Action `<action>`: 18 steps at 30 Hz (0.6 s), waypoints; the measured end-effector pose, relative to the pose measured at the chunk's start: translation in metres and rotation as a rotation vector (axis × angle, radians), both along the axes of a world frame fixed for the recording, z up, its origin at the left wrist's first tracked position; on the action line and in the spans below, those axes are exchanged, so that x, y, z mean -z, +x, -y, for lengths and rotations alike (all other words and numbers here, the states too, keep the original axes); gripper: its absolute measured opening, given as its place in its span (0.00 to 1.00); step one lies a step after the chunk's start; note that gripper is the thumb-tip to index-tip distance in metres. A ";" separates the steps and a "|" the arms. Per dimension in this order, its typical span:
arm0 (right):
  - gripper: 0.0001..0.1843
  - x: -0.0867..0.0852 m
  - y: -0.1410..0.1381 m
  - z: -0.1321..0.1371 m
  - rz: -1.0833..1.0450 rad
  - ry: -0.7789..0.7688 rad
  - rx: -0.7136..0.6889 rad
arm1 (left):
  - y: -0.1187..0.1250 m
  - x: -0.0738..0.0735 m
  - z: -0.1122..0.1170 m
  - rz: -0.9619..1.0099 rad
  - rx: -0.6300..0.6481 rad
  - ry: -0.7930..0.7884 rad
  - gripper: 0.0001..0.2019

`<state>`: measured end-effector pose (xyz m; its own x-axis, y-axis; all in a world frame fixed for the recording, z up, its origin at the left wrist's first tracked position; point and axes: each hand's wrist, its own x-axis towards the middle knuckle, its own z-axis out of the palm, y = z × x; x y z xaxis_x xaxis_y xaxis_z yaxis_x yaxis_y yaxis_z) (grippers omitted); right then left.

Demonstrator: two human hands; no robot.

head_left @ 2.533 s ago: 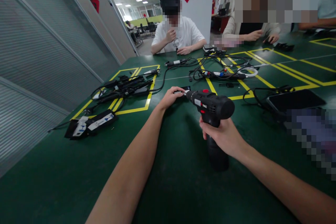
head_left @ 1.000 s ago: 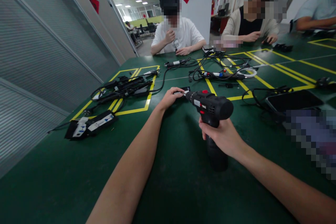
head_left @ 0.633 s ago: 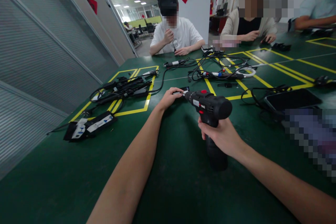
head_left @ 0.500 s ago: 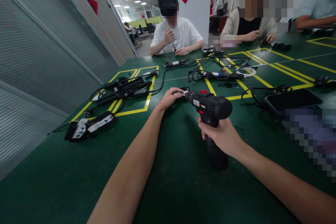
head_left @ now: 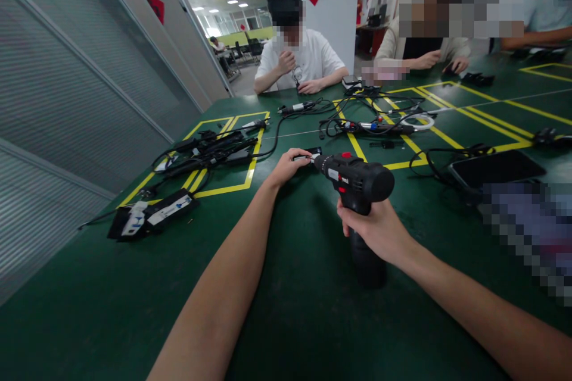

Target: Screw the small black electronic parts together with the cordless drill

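A black cordless drill [head_left: 357,178] with red buttons is gripped by my right hand [head_left: 378,226], its handle upright and its chuck pointing away to the left. The drill's tip reaches a small black part [head_left: 316,150] on the green table. My left hand [head_left: 288,165] is closed on that part from the left, fingers close to the bit. Much of the part is hidden behind the fingers and the chuck, so I cannot make out its kind.
Black cables and devices [head_left: 214,149] lie in a yellow-taped area at left, near a black pouch [head_left: 152,214]. More cables and a pen-shaped tool [head_left: 379,128] lie ahead. A dark tablet-like device [head_left: 496,169] is at right. Co-workers [head_left: 304,56] sit across the table [head_left: 286,321].
The view has shifted very slightly. Both hands, the drill and the small black part keep the same positions relative to one another.
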<state>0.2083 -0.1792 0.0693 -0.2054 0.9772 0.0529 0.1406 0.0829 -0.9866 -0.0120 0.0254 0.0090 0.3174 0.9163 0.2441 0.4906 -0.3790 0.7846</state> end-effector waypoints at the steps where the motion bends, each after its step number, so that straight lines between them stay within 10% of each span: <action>1: 0.03 0.000 0.000 0.000 -0.004 -0.002 0.002 | 0.000 0.000 0.000 0.003 0.002 0.005 0.13; 18: 0.03 -0.002 0.001 0.001 0.015 -0.004 -0.006 | 0.000 0.002 -0.002 0.010 0.002 0.000 0.14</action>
